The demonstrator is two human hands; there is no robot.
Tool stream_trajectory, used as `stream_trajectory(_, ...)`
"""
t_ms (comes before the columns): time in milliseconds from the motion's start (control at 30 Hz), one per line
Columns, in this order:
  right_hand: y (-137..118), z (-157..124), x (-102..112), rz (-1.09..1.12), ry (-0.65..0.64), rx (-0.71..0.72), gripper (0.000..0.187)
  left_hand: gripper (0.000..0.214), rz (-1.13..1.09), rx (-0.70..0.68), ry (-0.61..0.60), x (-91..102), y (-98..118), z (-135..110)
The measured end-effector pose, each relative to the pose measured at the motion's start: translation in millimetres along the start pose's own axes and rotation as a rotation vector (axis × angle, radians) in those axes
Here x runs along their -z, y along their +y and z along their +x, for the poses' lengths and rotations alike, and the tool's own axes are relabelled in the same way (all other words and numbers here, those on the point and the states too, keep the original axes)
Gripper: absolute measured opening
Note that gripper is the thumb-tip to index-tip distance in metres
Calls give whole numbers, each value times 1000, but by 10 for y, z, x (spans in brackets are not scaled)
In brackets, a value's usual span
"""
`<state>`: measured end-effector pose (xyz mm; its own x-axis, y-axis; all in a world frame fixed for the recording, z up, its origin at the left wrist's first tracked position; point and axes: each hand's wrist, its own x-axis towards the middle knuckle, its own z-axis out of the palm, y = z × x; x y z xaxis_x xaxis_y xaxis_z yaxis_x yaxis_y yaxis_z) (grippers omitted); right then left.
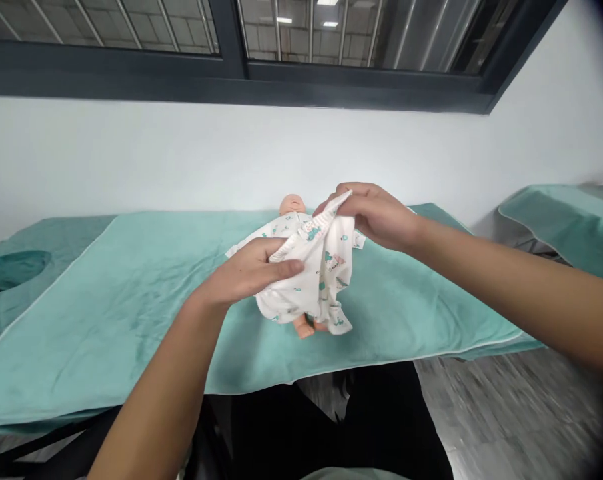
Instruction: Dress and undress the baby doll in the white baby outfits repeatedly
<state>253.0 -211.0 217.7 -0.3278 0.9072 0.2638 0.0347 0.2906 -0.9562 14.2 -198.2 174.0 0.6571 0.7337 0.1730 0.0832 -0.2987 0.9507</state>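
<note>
Small white baby pants [306, 277] with a green and pink print hang above a baby doll. My left hand [254, 267] grips the left end of their gathered waistband, thumb on the near side. At the other end, the fingers of my right hand [368, 207] are closed on the waistband, which slants up to the right. The doll [292, 204] lies on its back, head toward the wall, in a white printed top [266, 230]. Its feet [304, 327] show below the pants; its legs and middle are hidden behind the cloth.
A green cloth [156, 300] covers the bed under the doll, with a face hole [14, 270] at the left. Behind it rises a white wall [181, 153] below a dark window frame [331, 87]. Another green-covered surface [576, 220] stands at the right, beyond grey floor [526, 407].
</note>
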Motion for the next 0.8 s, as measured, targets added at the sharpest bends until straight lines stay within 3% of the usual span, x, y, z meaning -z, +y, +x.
stream_trajectory(67, 31, 70, -38, 145, 37, 27, 13, 32, -39, -21, 62, 16, 49, 34)
stream_trajectory(133, 56, 122, -52, 174, 25, 18, 17, 33, -156, -113, 276, 30, 66, 127)
stream_trajectory(200, 50, 151, -42, 90, -111, -44, 24, 32, -255, -204, 445, 67, 66, 239)
stream_trajectory(300, 1, 178, -20, -27, -319, -97, 31, 22, -226, -254, 560, 130, 85, 340)
stream_trajectory(367, -36, 204, -30, -10, -300, -56, 35, 21, -152, -292, 559, 119, 126, 342)
stream_trajectory(467, -93, 242, -81, 45, -210, 16, 37, 38, -97, -303, 412, 5, 209, 290)
stream_trajectory(533, -141, 239, -111, 45, -214, 36, 38, 37, -74, -250, 347, -71, 252, 256)
stream_trajectory(600, -192, 203, -111, -6, -274, 25, 39, 32, -72, -233, 395, -94, 276, 234)
stream_trajectory(700, -229, 124, -50, -191, -462, -86, 36, 34, -154, -287, 523, -43, 299, 212)
stream_trajectory(800, -183, 106, 38, -243, -480, -104, 31, 35, -206, -237, 435, -14, 329, 179)
